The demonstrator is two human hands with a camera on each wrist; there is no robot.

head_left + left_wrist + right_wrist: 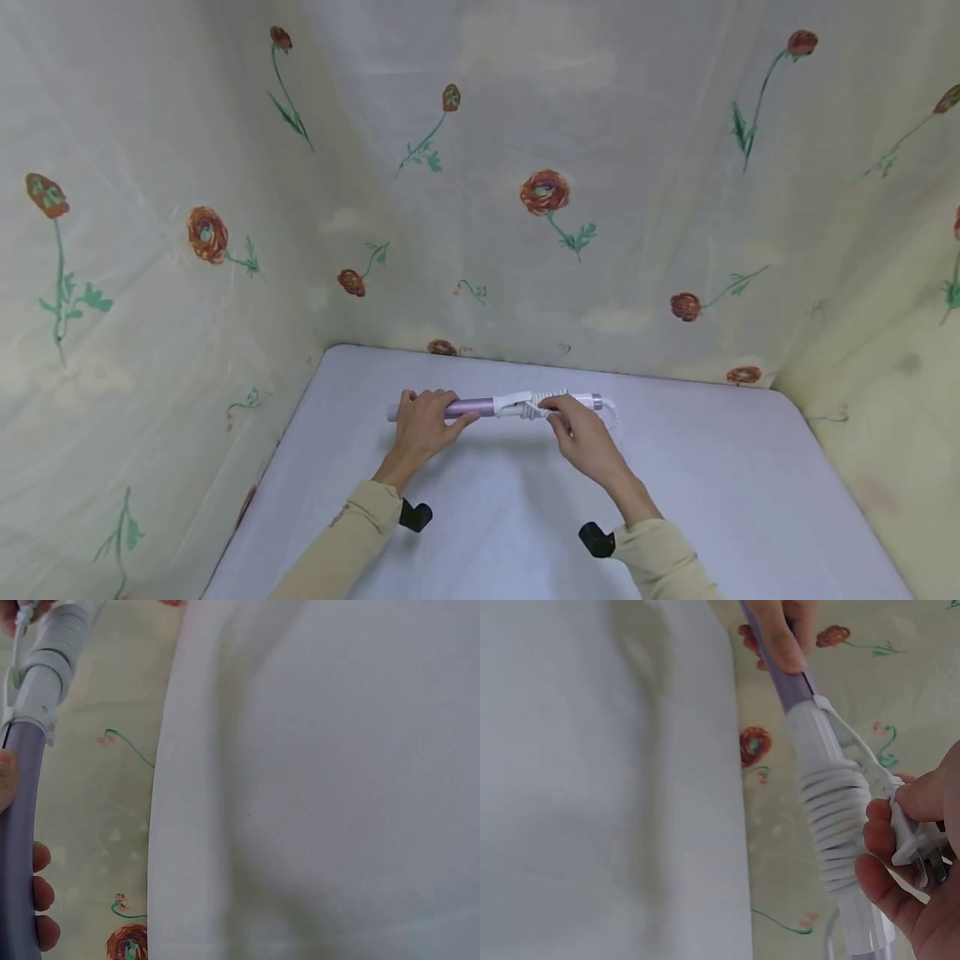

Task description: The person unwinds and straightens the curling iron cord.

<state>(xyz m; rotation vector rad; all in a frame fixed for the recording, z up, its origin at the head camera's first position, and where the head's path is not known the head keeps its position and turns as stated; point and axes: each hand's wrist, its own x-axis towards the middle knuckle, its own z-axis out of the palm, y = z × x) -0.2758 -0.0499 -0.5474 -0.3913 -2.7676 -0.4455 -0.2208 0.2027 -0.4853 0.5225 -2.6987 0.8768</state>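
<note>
A hair curling iron with a purple barrel point(472, 407) and a white handle point(816, 737) is held level above the table. My left hand point(426, 425) grips the barrel, thumb on one side and fingers curled round the other, as the left wrist view shows. White cord point(836, 825) is wound in several tight turns around the handle. At the handle end, my right hand point(588, 442) pinches the cord's white two-pin plug point(905, 840) between thumb and fingers. Its metal prongs point(930, 868) point back toward the palm. A loop of cord point(613, 412) sticks out past the handle's far end.
Under both hands lies a white table point(480, 517) with rounded far corners. A pale flower-printed cloth point(480, 208) hangs behind it and on both sides. Black devices point(597, 540) sit at both wrists, by the beige sleeves point(663, 558).
</note>
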